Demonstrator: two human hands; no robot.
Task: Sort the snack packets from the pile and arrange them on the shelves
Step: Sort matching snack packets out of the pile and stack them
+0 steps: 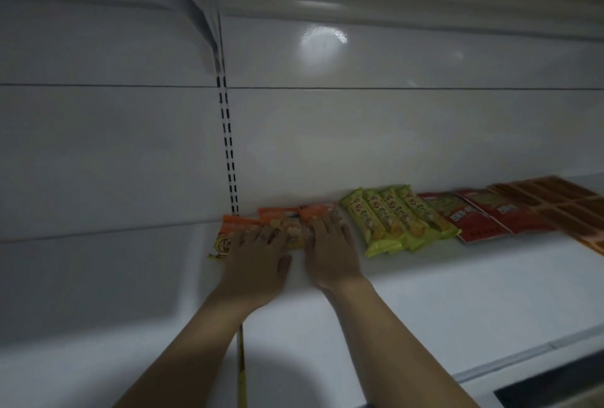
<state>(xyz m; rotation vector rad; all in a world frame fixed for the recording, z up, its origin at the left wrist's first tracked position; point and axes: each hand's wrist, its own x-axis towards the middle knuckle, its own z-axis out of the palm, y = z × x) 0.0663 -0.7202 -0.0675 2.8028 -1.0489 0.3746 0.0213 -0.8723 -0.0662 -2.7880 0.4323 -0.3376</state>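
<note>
On the left, the back panel carries a slotted upright strip, and the row of snacks begins just at its foot. The first group is the orange packets, three as far as can be seen, which lie flat on the white shelf against the back panel and overlap one another.

The left hand lies palm down on the leftmost and middle orange packets. Its fingers are stretched forward and press on the packets; they are not closed around anything. The right hand lies in the same manner on the rightmost orange packet, released and flat, and the thumbs of the two hands are near each other.

Just beside the right hand come the green packets, four in a slanted overlapping row, then the red packets, and last the brown packets at the far right. The pile itself is not in view.

The person is probably straightening the orange group. The risk is in the sliding. The foil looks smooth, so uneven pressure may push one packet over its neighbour and spoil the row. The leftmost packet has its lower corner at the shelf's left end, and a push to the left may send it off. A push to the right may bump the first green packet and disturb that row.
</note>
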